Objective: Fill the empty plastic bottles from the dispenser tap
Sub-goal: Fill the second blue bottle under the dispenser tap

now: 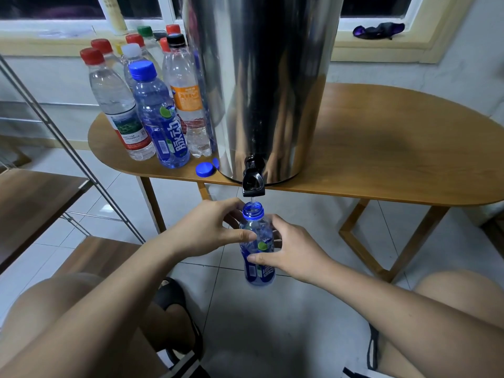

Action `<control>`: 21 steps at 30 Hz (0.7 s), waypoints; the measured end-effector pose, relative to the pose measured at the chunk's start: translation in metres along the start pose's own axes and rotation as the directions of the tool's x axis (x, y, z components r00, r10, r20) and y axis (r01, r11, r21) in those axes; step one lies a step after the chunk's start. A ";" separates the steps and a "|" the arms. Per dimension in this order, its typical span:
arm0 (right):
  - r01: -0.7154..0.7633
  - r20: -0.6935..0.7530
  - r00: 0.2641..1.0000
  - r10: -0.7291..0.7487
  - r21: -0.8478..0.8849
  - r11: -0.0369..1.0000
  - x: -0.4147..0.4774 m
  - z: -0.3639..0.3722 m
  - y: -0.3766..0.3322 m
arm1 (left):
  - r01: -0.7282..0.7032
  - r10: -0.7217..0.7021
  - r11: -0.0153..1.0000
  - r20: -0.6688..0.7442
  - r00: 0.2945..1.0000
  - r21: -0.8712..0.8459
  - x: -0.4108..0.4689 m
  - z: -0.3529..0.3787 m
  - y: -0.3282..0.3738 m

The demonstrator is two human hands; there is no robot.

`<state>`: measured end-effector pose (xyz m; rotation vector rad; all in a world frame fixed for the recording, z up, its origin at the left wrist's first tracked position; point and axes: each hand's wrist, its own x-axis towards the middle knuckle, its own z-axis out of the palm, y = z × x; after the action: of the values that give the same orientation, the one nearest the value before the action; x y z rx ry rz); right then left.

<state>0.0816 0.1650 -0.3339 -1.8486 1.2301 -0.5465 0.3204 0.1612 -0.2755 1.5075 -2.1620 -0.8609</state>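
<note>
Left hand (207,230), right hand (296,255) grip bottle (253,214) beneath tap (253,182).

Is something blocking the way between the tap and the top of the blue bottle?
No, nothing visible. The blue bottle, held by the left hand and right hand, has its open mouth right under the tap. A loose blue cap lies on the table.

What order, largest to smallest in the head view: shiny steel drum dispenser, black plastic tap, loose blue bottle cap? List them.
shiny steel drum dispenser
black plastic tap
loose blue bottle cap, clearly smallest
</note>
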 end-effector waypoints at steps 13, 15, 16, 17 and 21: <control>-0.035 0.000 0.999 0.035 0.076 0.997 0.003 0.001 0.002 | 0.002 -0.003 1.000 -0.045 0.999 -0.007 0.001 0.001 0.000; -0.027 -0.005 1.000 0.027 0.072 0.997 0.002 0.000 0.002 | 0.006 -0.006 1.000 -0.041 0.999 -0.010 0.001 0.001 0.000; -0.024 -0.007 1.000 0.025 0.072 0.997 0.002 0.000 0.002 | 0.007 -0.008 1.000 -0.037 0.999 -0.010 0.001 0.001 0.000; -0.024 -0.007 1.000 0.024 0.070 0.997 0.002 0.000 0.002 | 0.009 -0.009 1.000 -0.035 0.999 -0.011 0.001 0.001 0.000; -0.027 -0.001 1.000 0.027 0.063 0.998 0.002 0.000 0.002 | 0.010 -0.010 1.000 -0.024 1.000 -0.007 0.001 0.001 0.000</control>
<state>0.0813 0.1627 -0.3353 -1.7770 1.2231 -0.5660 0.3195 0.1606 -0.2761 1.5186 -2.1344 -0.8477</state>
